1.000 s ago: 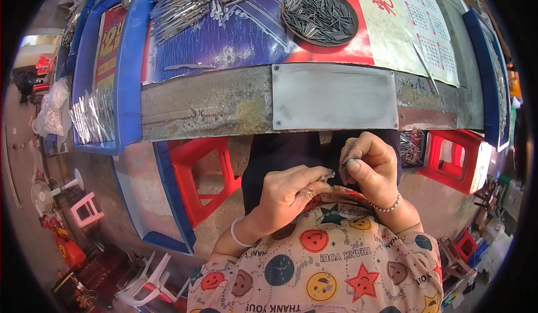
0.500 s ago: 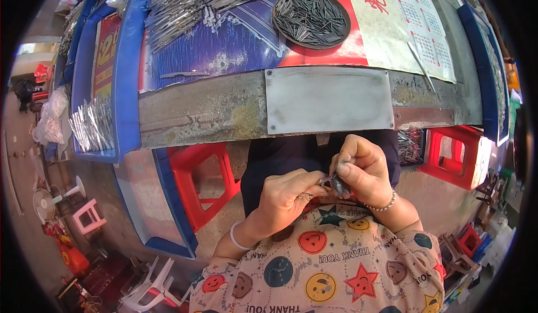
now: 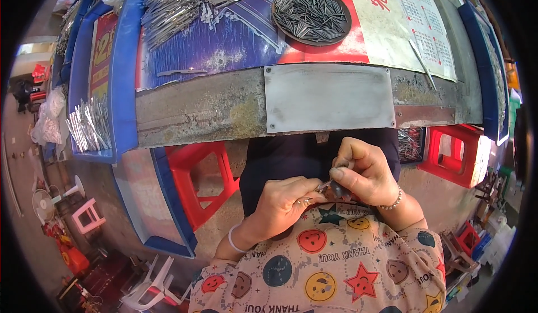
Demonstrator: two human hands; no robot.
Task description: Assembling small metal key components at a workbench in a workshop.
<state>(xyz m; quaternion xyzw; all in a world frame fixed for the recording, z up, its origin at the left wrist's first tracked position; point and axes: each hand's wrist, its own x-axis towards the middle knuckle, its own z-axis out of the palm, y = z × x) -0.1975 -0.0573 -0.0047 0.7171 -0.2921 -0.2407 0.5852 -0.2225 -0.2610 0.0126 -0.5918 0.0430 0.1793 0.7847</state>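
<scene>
Hands lower, fingers point(image 3: 336, 174) pinching metal piece point(image 3: 327, 186).

The workbench edge point(image 3: 224, 111) blocks forward; open room beside the red stool point(image 3: 199, 181).

The single head-worn fisheye looked steeply down from above the person's chest, facing forward over the lap toward the worktop point(image 3: 202, 111). It sat close to the left hand point(image 3: 280, 206) and right hand point(image 3: 361, 173), while straight edges curved near the dark round rim.
</scene>
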